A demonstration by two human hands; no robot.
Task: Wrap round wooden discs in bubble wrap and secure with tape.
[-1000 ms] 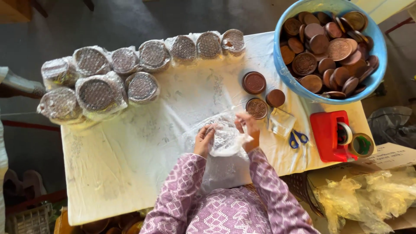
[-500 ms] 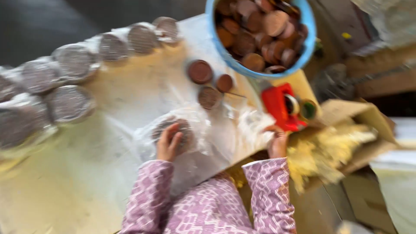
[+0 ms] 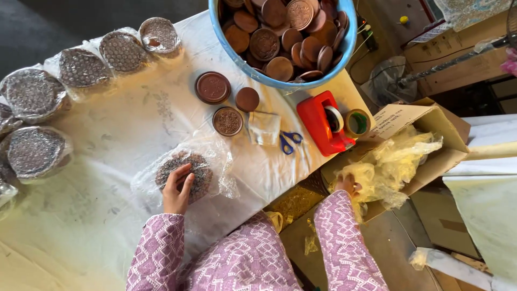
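Observation:
My left hand (image 3: pixel 177 188) rests flat on a round brown disc wrapped in bubble wrap (image 3: pixel 186 170) lying on the white-covered table (image 3: pixel 107 215). My right hand (image 3: pixel 347 185) reaches off the table's right edge into a cardboard box (image 3: pixel 425 121) and grips a bunch of thin yellowish plastic bags (image 3: pixel 393 161). Three unwrapped brown discs (image 3: pixel 213 87) lie just beyond the wrapped one.
A blue basin (image 3: pixel 285 32) full of brown discs stands at the back. Several wrapped discs (image 3: pixel 81 67) line the left and far edge. A red tape dispenser (image 3: pixel 326 123), a tape roll (image 3: pixel 357 123), blue scissors (image 3: pixel 290 142) and a small clear bag (image 3: pixel 264 128) lie near the right edge.
Both hands were on the wrapped disc a second ago. My right hand has left it and reached right into the box of plastic bags; my view has swung right.

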